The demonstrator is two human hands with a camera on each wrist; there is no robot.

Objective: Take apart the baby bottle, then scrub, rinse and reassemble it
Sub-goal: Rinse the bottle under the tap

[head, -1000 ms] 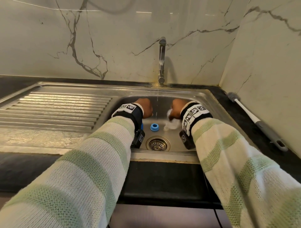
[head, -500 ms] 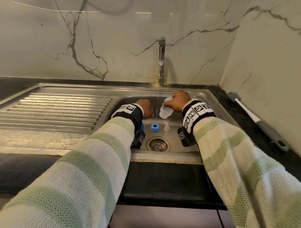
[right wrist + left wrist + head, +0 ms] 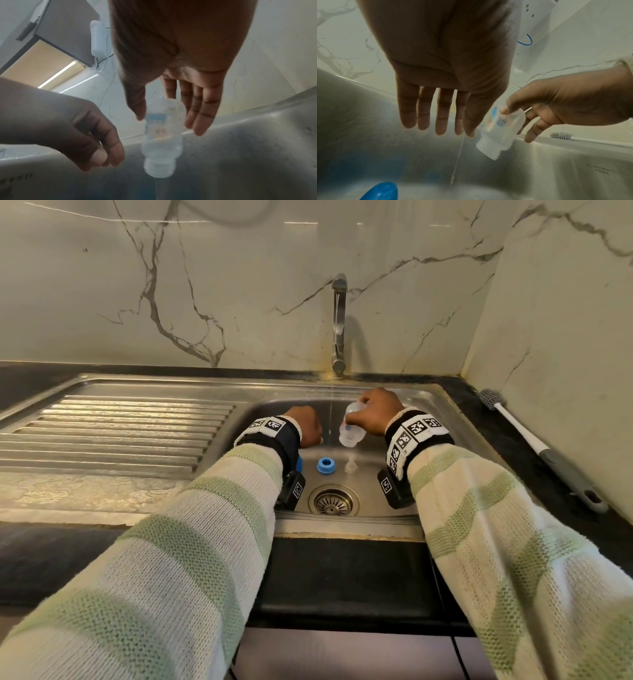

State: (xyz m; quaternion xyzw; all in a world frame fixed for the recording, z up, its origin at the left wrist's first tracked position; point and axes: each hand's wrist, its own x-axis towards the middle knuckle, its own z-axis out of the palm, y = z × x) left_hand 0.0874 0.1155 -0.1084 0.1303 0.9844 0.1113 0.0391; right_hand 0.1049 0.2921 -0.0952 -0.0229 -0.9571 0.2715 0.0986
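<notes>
Two hands hover over the sink (image 3: 438, 405) basin, one at each side of a thin stream of water falling from the tap (image 3: 339, 320). The right hand (image 3: 378, 410) holds the clear bottle (image 3: 351, 429) upside down, its threaded mouth pointing down and tilted toward the stream; the thumb and fingers pinch the bottle near its base, with the fingers nearly straight along its far side, as the right wrist view shows. The bottle looks blurred in both wrist views. The left hand (image 3: 305, 428) holds nothing: in the left wrist view its fingers (image 3: 426, 108) hang straight and slightly apart, while from the right wrist view they look loosely curled, so how far they bend I cannot tell. The stream runs just right of the left hand and just left of the bottle, without clearly touching either. On the basin floor, a blue ring (image 3: 325, 465) lies near the drain (image 3: 333, 500), and a small clear teat (image 3: 350, 465) stands just to the right of the ring, below the bottle. A blue cap (image 3: 380, 192) lies under the left wrist, mostly hidden in the head view. A brush (image 3: 534, 445) with a white shaft and grey handle lies on the dark counter (image 3: 342, 577) right of the sink, along the marble wall (image 3: 565, 302).
</notes>
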